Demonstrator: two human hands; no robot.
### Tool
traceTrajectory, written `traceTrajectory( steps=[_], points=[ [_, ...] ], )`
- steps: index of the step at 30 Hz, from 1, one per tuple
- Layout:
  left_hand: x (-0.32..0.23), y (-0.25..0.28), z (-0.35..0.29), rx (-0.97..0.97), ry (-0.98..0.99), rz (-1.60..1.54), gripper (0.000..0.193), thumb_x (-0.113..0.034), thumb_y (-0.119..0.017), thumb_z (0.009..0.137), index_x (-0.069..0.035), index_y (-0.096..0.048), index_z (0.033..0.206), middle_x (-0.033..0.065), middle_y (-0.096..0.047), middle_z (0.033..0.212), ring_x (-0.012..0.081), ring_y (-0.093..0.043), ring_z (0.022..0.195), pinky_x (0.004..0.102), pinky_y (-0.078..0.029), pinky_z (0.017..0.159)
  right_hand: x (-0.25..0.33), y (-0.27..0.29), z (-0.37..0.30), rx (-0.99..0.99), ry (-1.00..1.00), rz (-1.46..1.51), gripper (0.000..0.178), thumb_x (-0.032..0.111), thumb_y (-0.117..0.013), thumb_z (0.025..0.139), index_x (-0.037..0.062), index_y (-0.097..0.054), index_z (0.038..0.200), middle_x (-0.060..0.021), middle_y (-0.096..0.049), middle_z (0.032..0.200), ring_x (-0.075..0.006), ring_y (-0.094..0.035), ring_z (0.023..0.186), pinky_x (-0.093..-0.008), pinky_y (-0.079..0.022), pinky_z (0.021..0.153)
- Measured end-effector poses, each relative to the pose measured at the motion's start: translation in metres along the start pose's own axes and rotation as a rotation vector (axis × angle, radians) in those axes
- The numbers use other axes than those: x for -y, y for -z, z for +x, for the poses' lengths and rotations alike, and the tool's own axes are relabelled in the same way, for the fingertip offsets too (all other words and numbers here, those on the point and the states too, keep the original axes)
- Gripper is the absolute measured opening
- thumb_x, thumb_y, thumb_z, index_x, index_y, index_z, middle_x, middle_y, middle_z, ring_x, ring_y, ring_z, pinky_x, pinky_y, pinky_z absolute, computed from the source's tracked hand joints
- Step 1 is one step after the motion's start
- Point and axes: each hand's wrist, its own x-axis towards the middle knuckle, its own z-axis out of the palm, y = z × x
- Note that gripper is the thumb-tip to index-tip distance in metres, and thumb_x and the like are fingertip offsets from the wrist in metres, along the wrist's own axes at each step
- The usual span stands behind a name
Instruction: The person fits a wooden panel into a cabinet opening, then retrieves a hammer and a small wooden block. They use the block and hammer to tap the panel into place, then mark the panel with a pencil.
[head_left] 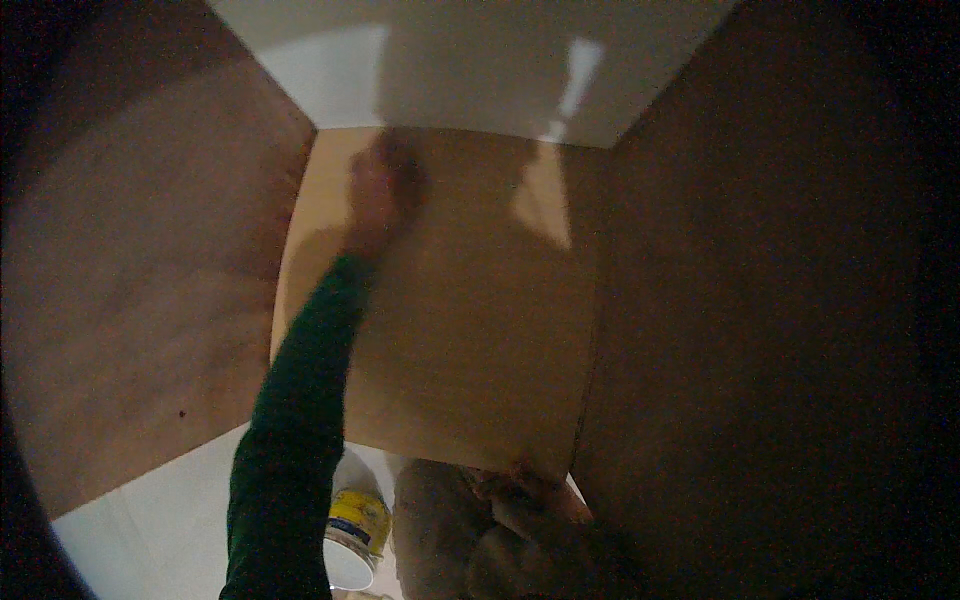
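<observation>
My left arm, in a green sleeve, reaches across a light-brown wooden board (470,320) toward its far end. Blurred and partly in shadow, my left hand (385,190) is over or against the board near the white back panel (480,70). Its fingers look bent, but whether they hold anything does not show. What appears to be my right hand (545,495) rests low by the near edge of the board, in deep shadow. Its fingers are too dark to make out.
A brown side panel (150,240) rises on the left and another brown side panel (760,300), very dark, on the right. Below, a yellow and white bucket (362,520) stands on the pale floor (160,530), close to my left forearm and my clothed legs (450,540).
</observation>
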Motion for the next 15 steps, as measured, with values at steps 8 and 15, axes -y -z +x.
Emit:
traceTrajectory(
  steps=[8,15],
  points=[
    [-0.037,0.017,-0.003,-0.032,0.146,-0.055,0.065,-0.041,-0.066,0.102,-0.001,-0.057,0.152,0.0236,-0.056,0.157,0.0418,-0.048,0.149,0.0557,-0.037,0.126,-0.001,0.003,0.008,0.038,-0.037,-0.075,0.043,0.03,-0.068,0.111,-0.0013,-0.069,0.141,-0.0169,-0.074,0.137,-0.0301,-0.069,0.125,-0.045,-0.051,0.111],
    [0.007,0.047,-0.038,-0.288,0.484,-0.491,0.077,-0.046,-0.073,0.097,0.004,-0.054,0.153,0.028,-0.055,0.156,0.0437,-0.048,0.15,0.0523,-0.038,0.127,0.021,0.007,0.018,0.042,-0.046,-0.188,0.042,0.028,-0.066,0.111,-0.0019,-0.069,0.14,-0.0167,-0.074,0.136,-0.0294,-0.069,0.124,-0.0441,-0.051,0.111]
  ],
)
